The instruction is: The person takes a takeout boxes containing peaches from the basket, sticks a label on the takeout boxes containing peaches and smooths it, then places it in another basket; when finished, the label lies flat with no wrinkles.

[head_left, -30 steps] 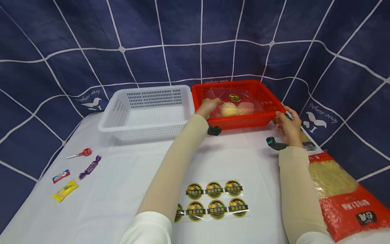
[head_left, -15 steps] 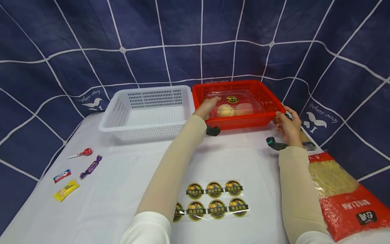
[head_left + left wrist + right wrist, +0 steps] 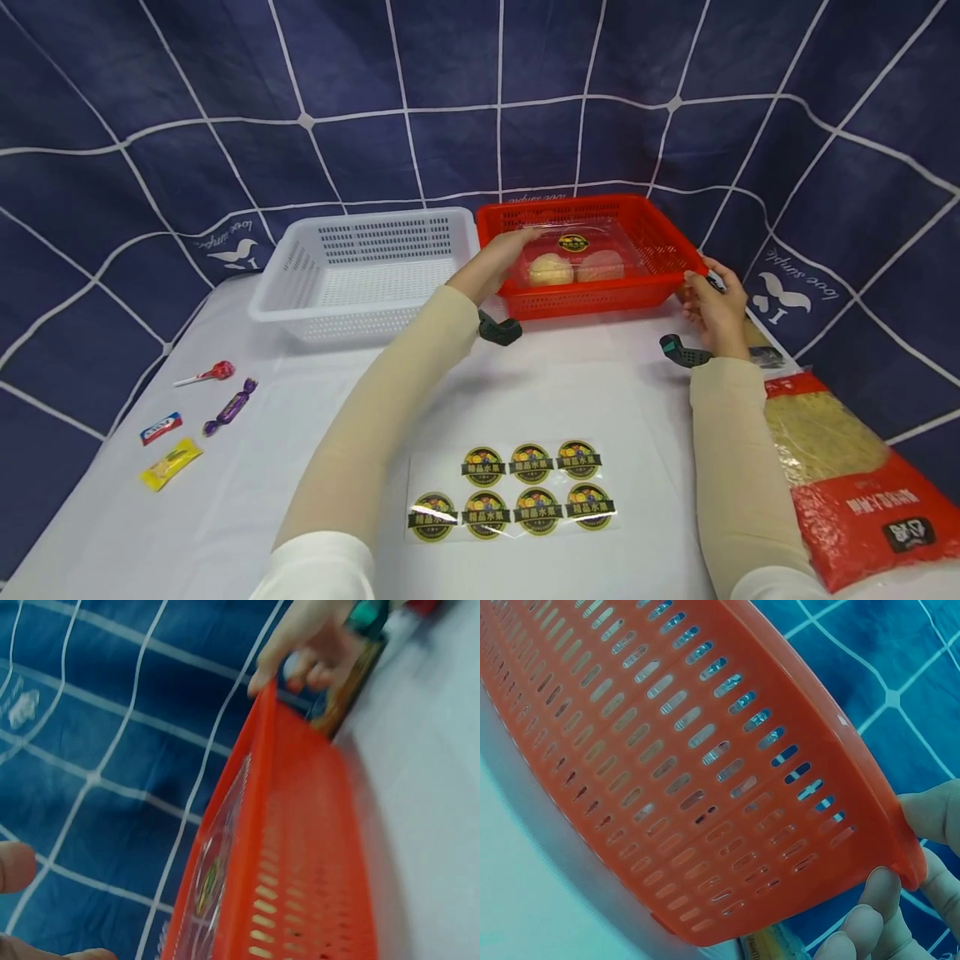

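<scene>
A red perforated basket stands on the white-covered table. In it lies a clear plastic box with a round black-and-gold sticker on its lid; a yellow round item and a pink one show inside. My left hand reaches over the basket's left end with fingers extended. In the left wrist view its fingertips are spread apart with nothing between them. My right hand pinches the rim at the basket's front right corner, thumb on top and fingers below, as the right wrist view shows.
A white basket stands left of the red one. Wrapped candies and a lollipop lie at the left. A sheet of round stickers lies near the front, and a red bag of noodle-like food at the right.
The clear box has settled lower and flatter in the red basket. My left hand has let go of it and moved slightly left. My right hand keeps its pinch on the basket rim.
</scene>
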The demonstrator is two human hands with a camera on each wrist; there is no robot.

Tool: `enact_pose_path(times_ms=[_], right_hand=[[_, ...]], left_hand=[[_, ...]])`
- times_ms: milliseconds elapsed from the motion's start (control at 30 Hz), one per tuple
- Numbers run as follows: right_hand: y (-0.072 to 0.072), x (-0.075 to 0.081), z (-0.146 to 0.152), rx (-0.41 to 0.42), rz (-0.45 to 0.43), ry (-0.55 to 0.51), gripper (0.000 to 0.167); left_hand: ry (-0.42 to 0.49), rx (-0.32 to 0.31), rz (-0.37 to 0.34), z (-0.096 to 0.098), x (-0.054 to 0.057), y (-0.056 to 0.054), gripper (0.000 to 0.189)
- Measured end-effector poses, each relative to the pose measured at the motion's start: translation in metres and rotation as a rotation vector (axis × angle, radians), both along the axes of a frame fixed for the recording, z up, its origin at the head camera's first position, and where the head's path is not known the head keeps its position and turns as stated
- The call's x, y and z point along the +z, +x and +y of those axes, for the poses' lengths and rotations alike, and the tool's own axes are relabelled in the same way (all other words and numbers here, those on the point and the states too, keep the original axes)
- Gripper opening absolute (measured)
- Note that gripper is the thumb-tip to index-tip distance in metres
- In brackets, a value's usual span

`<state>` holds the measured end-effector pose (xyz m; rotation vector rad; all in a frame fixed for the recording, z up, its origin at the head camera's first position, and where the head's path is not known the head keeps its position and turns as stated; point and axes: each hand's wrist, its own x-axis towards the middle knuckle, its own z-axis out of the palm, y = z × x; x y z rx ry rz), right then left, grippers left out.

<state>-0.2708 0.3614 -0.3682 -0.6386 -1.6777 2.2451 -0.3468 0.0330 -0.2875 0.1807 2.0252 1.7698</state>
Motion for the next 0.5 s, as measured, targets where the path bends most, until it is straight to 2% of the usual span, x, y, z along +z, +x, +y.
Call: enact_pose_path(times_ms=[167,300,400,500], right_hand=[[-0.001,-0.001,-0.002,0.003,0.003,-0.009,0.050],[-0.001,-0.002,0.000,0.002,0.014,-0.005,0.049],[-0.001,-0.003,0.002,0.003,0.018,-0.002,0.049],[-0.001,-0.004,0.005,0.002,0.013,0.004,0.050]], left_hand=[[0.164,0.010,-0.012,-0.018,-0.004,0.026,0.057],[0.294,-0.058,-0.026,-0.039,-0.009,0.050,0.052],[0.316,-0.129,-0.009,-0.060,-0.016,0.068,0.053],[0.299,-0.168,0.029,-0.086,-0.027,0.084,0.055]])
